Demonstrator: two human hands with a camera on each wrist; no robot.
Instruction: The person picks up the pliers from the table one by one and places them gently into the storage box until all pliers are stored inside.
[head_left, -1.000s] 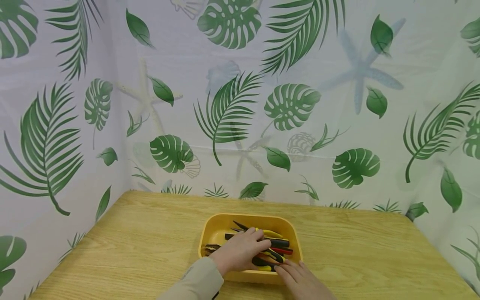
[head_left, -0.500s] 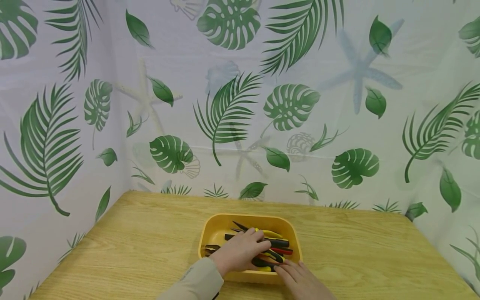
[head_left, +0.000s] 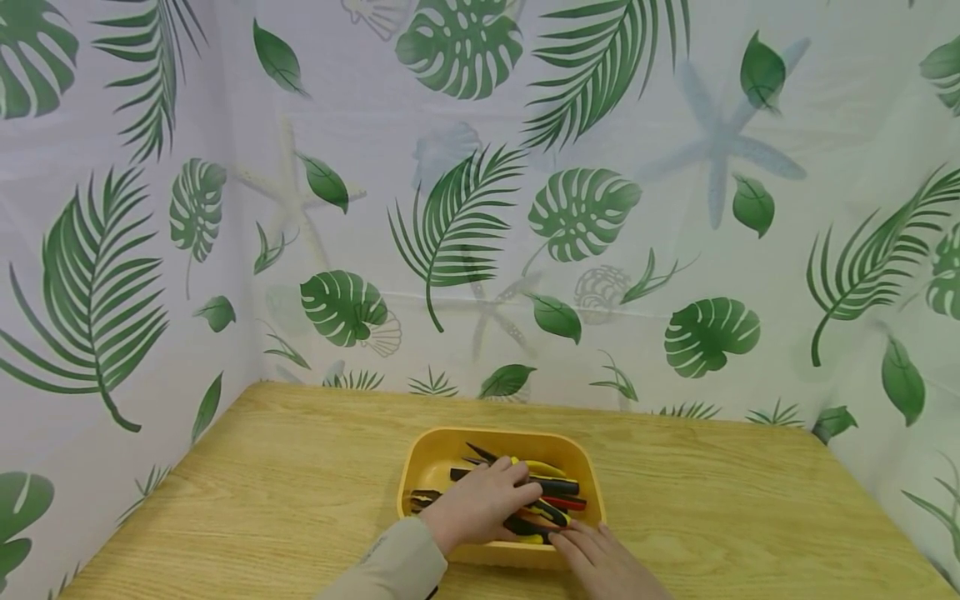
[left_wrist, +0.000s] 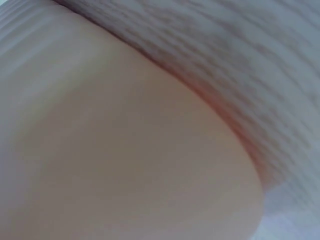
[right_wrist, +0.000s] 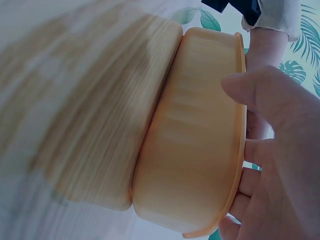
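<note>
In the head view, a yellow plastic bin (head_left: 420,450) holds several hand tools, most with black and yellow handles. My left hand (head_left: 480,500) reaches over its front edge and lies palm down across them. Two black-and-yellow handles (head_left: 551,510) emerge beside those fingers; the fingertips and palm underside are hidden, and I cannot tell whether they grip a tool. My right hand (head_left: 603,558) rests at the front right corner, fingers fairly straight over the rim. In the right wrist view, its thumb (right_wrist: 245,85) overlaps the outer wall and the fingertips pass behind the rim.
The bin stands on a wood-grain table (head_left: 300,467). Dark plier jaws (head_left: 424,497) show at its left end, a pointed black tool tip (head_left: 480,451) at the back, and a red handle (head_left: 566,502) at right. A leaf-printed cloth (head_left: 480,250) backs the table.
</note>
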